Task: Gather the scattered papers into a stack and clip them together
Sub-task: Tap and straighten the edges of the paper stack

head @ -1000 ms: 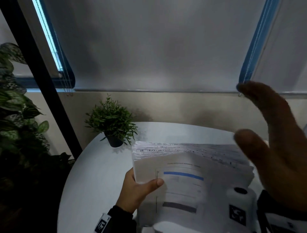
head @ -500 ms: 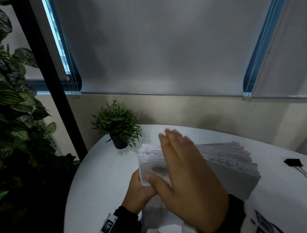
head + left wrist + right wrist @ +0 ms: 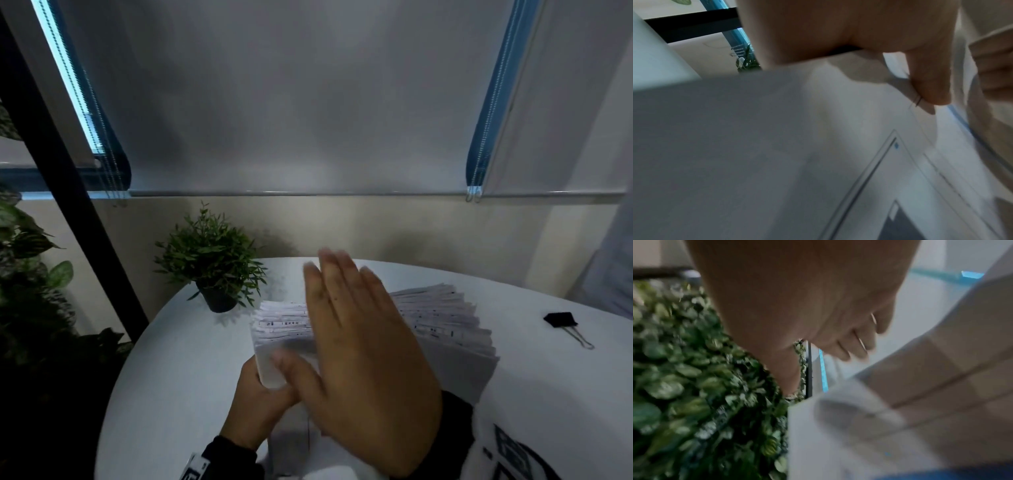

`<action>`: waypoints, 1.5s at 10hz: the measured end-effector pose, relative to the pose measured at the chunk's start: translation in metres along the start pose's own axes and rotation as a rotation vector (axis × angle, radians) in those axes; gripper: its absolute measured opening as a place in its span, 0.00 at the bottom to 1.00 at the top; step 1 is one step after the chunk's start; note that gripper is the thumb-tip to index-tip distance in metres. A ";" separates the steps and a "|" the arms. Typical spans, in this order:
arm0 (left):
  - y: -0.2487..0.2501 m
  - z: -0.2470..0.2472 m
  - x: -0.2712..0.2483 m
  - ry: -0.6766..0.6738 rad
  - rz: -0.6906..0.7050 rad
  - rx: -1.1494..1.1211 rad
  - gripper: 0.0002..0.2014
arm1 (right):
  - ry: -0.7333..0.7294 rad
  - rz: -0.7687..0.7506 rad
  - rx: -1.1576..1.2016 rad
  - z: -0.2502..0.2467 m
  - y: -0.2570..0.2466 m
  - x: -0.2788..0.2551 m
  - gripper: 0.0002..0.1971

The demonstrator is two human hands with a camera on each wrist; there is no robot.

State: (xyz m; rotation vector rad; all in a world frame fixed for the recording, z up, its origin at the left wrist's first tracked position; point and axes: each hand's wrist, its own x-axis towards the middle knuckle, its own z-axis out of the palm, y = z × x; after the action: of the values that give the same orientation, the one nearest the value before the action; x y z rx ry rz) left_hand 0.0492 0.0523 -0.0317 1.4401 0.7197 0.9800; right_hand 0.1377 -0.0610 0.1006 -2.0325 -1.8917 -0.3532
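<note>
A thick stack of white printed papers (image 3: 448, 329) stands tilted above the round white table (image 3: 178, 363), its fanned top edges uneven. My left hand (image 3: 260, 401) grips the stack's near left corner from below, thumb on the front sheet (image 3: 838, 146). My right hand (image 3: 356, 346) is flat with straight fingers held together, in front of the stack's upper left part, and hides much of the front sheet. The right wrist view is blurred and shows the straight fingers (image 3: 859, 344) above the paper (image 3: 838, 434). A black binder clip (image 3: 561, 320) lies on the table at the right.
A small potted plant (image 3: 212, 270) stands on the table's far left, just behind the stack. Large leafy plants (image 3: 27, 274) and a black frame post (image 3: 68, 192) border the left side. A wall with lowered blinds lies behind the table.
My right hand swung from high on the right down and left, until it was flat in front of the stack. The left hand kept its grip on the corner.
</note>
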 end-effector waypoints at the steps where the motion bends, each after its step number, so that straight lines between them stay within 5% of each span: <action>1: 0.014 -0.001 -0.005 -0.040 0.020 -0.052 0.34 | -0.022 0.037 -0.101 0.002 0.030 -0.006 0.38; 2: 0.018 0.001 -0.006 -0.061 0.046 -0.085 0.33 | -0.006 0.129 -0.012 -0.011 0.044 -0.008 0.40; 3: 0.016 0.000 -0.006 -0.068 0.060 -0.096 0.39 | -0.184 0.192 -0.083 -0.019 0.055 -0.013 0.46; 4: 0.013 0.000 -0.003 -0.065 0.049 -0.109 0.39 | -0.078 0.201 -0.104 -0.020 0.069 -0.021 0.45; 6: 0.018 0.004 -0.002 -0.063 0.033 -0.119 0.22 | -0.175 0.036 -0.226 -0.030 0.111 -0.020 0.42; 7: 0.020 0.004 -0.003 -0.052 0.052 -0.109 0.23 | -0.263 0.112 0.322 -0.045 0.138 -0.020 0.29; 8: 0.021 0.005 -0.003 -0.072 0.060 -0.114 0.27 | -0.079 0.245 1.118 -0.010 0.152 -0.035 0.26; 9: 0.022 0.005 -0.003 -0.118 0.046 -0.113 0.26 | 0.154 0.380 1.421 0.047 0.147 -0.048 0.42; 10: 0.026 0.005 -0.004 -0.143 0.061 -0.109 0.27 | 0.276 0.472 1.390 0.064 0.132 -0.051 0.43; 11: 0.032 0.007 -0.002 -0.056 0.092 -0.106 0.21 | 0.370 0.455 1.364 0.048 0.122 -0.043 0.19; 15: 0.033 0.001 0.002 -0.108 0.074 -0.095 0.26 | 0.256 0.378 1.403 0.042 0.129 -0.038 0.26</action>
State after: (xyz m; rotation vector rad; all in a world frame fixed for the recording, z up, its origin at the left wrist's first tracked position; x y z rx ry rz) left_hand 0.0473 0.0494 0.0014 1.4329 0.5373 0.9726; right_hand 0.2607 -0.0856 0.0373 -1.1675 -0.9626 0.6276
